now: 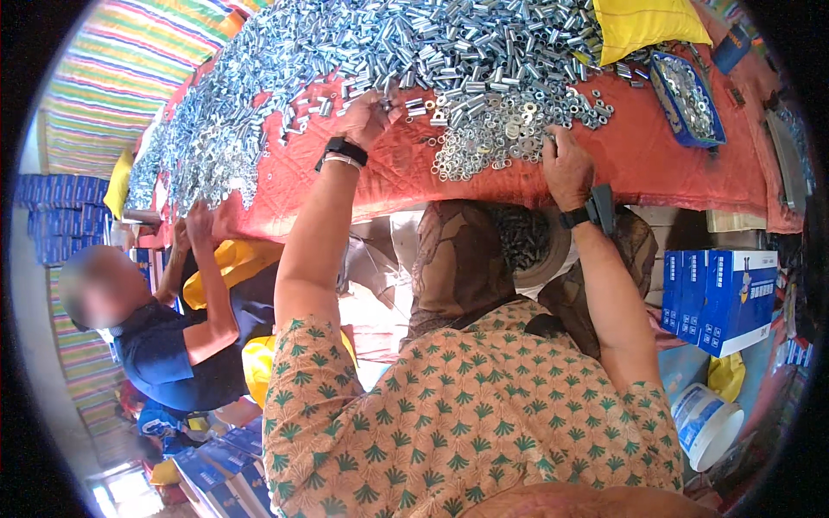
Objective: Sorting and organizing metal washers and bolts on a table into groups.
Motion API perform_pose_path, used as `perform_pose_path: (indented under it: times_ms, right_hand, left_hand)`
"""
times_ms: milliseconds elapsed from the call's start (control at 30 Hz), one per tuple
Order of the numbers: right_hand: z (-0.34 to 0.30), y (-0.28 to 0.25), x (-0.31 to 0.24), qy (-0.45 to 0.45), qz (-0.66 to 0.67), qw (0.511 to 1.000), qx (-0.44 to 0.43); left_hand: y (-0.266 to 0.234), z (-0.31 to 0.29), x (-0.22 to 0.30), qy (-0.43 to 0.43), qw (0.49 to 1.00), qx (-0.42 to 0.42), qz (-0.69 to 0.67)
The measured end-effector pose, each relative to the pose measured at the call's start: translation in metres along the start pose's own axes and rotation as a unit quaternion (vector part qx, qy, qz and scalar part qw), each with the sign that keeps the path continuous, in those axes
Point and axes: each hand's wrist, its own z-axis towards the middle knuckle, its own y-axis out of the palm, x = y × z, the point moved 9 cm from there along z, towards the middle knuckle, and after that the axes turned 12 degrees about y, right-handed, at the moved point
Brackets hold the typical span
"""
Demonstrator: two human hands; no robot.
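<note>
My left hand [370, 121] is closed in a pinch at the near edge of a big heap of short metal sleeves [414, 52]. Something small and metallic shows between its fingertips, too small to name. To the right, my right hand [570, 169] is closed, thumb against fingers, beside a spread of flat metal washers [484, 142]. What it holds, if anything, is hidden. Loose sleeves [418, 107] lie between my two hands. All of these parts rest on a red cloth [380, 186] covering the table.
A blue tray [691, 99] of washers and a yellow bag [652, 30] are at the far right. At the left, a co-worker [177, 337] reaches to another pile [211, 177]. Blue-and-white boxes [721, 298] and a white bucket [704, 423] stand right of me.
</note>
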Motion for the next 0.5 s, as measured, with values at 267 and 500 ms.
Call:
perform_pose_path:
  times_ms: [267,500]
  right_hand:
    - [0.000,0.002,-0.008,-0.007,0.005,1.000,-0.020]
    - [0.000,-0.001,-0.001,0.006,0.004,1.000,-0.016]
  left_hand:
    - [0.008,0.058,0.020,0.148,0.734,-0.061,0.660]
    - [0.054,0.061,-0.001,0.148,0.514,-0.236,0.811]
